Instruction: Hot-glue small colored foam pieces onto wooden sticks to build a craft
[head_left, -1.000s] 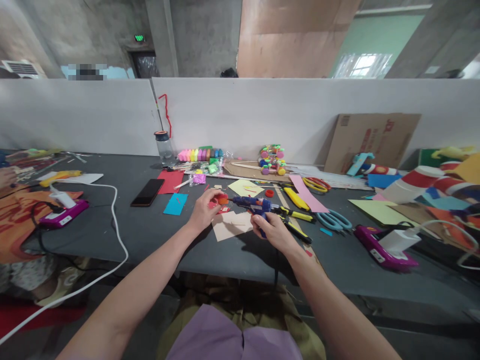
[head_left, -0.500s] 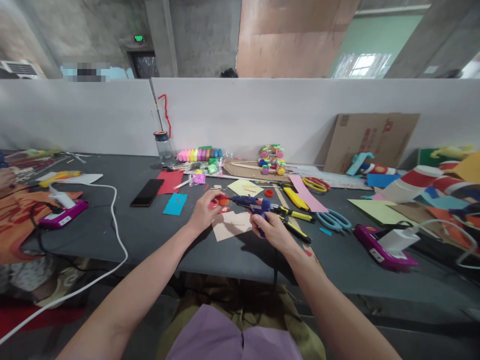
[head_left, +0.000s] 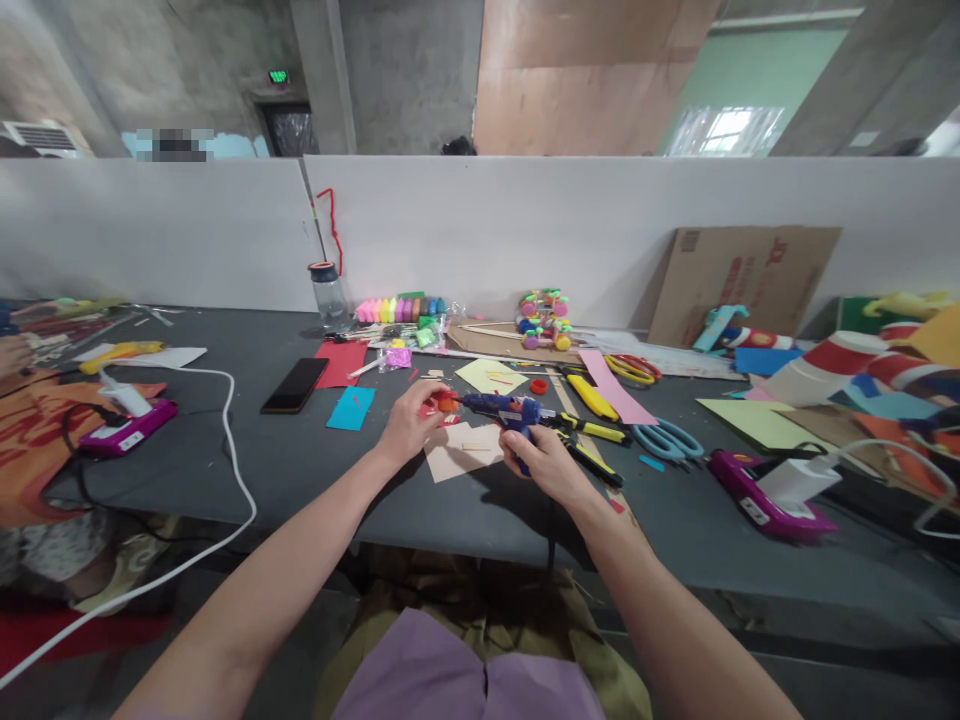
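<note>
My right hand is wrapped round the handle of a blue hot glue gun, whose nozzle points left. At the nozzle's tip is a small orange-red round piece, pinched in the fingers of my left hand; whether the nozzle touches it I cannot tell. Below the gun lies a pale beige sheet of paper with thin strips on it. Beyond the gun are a pale yellow sheet with small strips and a red ring.
Yellow-black pliers, a yellow cutter and blue-handled scissors lie to the right. A phone and blue paper lie left. Purple power strips flank the workspace. A co-worker's orange garment shows far left.
The glue gun has shifted very slightly left and down, with its nozzle closer to the orange-red piece. Both hands keep their holds.
</note>
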